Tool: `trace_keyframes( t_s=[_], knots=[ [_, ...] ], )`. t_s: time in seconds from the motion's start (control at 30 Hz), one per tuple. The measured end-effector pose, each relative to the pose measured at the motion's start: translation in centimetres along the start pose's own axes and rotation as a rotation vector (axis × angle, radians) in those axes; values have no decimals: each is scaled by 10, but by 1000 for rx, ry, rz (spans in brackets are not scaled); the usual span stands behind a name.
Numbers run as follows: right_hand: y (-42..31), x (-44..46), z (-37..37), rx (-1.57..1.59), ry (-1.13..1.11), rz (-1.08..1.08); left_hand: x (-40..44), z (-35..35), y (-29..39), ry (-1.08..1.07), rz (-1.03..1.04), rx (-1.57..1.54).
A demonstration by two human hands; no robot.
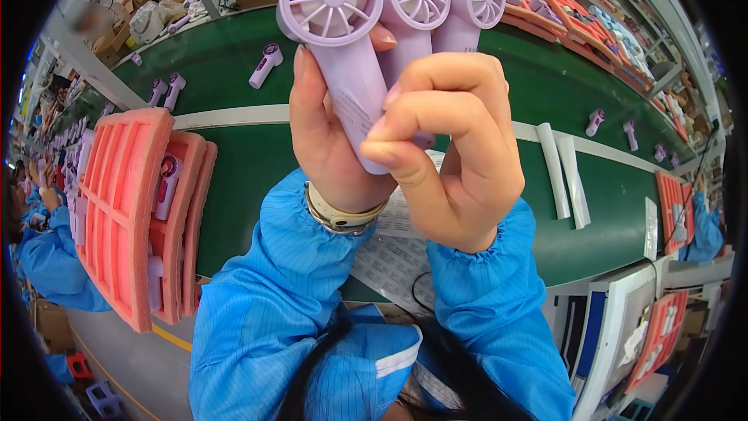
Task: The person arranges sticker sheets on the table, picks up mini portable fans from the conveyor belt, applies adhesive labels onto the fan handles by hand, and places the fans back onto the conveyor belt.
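Three lilac handheld fans are held up close to the camera, side by side, with their round grilles at the top. My left hand (331,140) is wrapped round them from below and behind, its thumb and fingers beside the nearest fan (343,70). The middle fan (409,39) and the far fan (460,27) stand partly behind it. My right hand (460,140) has its fingertips pinched at the lower edge of the nearest fan's handle, over small printed text. Anything thin between those fingertips is too small to make out. Printed sheets (389,265) lie below my wrists.
Pink foam trays (117,210) stand stacked at the left, some holding fans. More fans lie along the green belt (210,70). Two white strips (553,171) lie at the right. Other people in blue sleeves (58,257) are at the far left and far right.
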State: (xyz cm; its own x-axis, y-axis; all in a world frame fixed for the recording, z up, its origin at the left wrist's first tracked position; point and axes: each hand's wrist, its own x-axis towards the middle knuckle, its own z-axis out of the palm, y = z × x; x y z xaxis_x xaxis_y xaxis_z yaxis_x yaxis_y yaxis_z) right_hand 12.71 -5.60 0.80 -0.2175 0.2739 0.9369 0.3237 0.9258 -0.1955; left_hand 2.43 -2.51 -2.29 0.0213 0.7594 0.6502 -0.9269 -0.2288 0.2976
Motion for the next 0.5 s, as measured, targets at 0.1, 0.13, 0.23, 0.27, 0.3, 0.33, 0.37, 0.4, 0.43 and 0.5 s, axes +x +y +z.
trace_keyframes(
  t_s=[0.1,0.13,0.23,0.27,0.3,0.33,0.37,0.4,0.43,0.5],
  knots=[
    [-5,4,-8,84,-89,-35,3,1,3,42,-14,29],
    [-7,4,-8,120,-106,-35,4,1,5,58,-20,43],
    [-10,1,-3,267,-20,82,5,1,8,105,-31,90],
    [-10,0,-1,321,21,131,3,3,9,124,-29,107],
    [-13,-2,1,383,90,245,0,5,9,143,-26,125],
    [-14,-4,4,446,159,360,0,6,9,162,-22,142],
    [-10,-7,3,503,178,343,-1,1,5,117,3,117],
    [-14,-5,4,561,232,424,-1,1,4,112,12,121],
    [-21,-1,4,619,286,506,-1,2,4,107,19,125],
    [-26,3,7,703,369,627,-1,3,3,107,25,85]
  ],
)
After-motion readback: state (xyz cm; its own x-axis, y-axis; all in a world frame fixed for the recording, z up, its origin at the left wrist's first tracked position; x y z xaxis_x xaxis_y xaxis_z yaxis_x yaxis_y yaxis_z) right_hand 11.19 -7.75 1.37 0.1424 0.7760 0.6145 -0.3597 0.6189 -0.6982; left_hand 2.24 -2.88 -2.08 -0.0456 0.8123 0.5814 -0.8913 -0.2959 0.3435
